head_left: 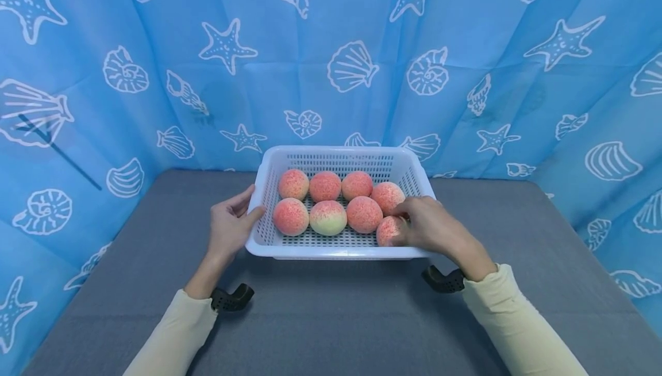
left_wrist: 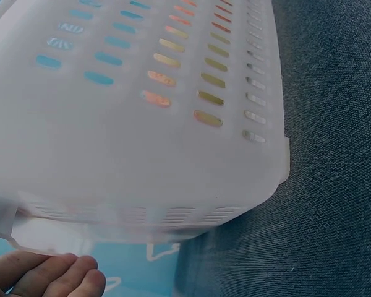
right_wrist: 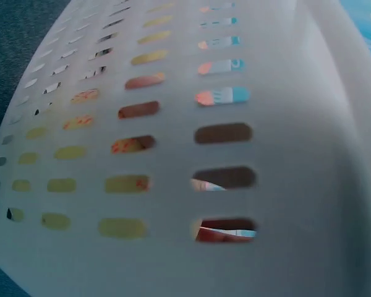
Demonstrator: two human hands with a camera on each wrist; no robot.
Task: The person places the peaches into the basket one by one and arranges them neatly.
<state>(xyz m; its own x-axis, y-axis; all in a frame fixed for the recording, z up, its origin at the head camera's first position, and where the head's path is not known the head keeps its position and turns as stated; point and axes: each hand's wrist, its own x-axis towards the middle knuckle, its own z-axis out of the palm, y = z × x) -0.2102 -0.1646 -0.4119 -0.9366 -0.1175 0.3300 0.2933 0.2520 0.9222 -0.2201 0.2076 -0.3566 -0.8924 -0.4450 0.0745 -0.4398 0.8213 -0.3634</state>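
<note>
A white slotted plastic basket point(head_left: 341, 252) stands on the grey cloth, with pink-and-yellow peaches lying in two rough rows inside. My left hand point(head_left: 230, 223) grips its left rim, thumb over the top; in the left wrist view the fingers point(left_wrist: 55, 275) show beneath the rim. Reaching over the right side, my right hand point(head_left: 434, 223) holds a peach point(head_left: 388, 231) in the front right corner. Another peach point(head_left: 388, 196) lies just behind that one, close to the fingers. The right wrist view has only the basket's slotted wall point(right_wrist: 309, 154), with the right hand mostly hidden behind it.
Beside the held peach sits another peach point(head_left: 364, 215), and a greenish one point(head_left: 328, 218) lies in the front row. A blue curtain point(head_left: 331, 31) with white shells and starfish hangs behind the cloth-covered table point(head_left: 331, 318). Dark wrist mounts point(head_left: 233, 297) stick out below the wrists.
</note>
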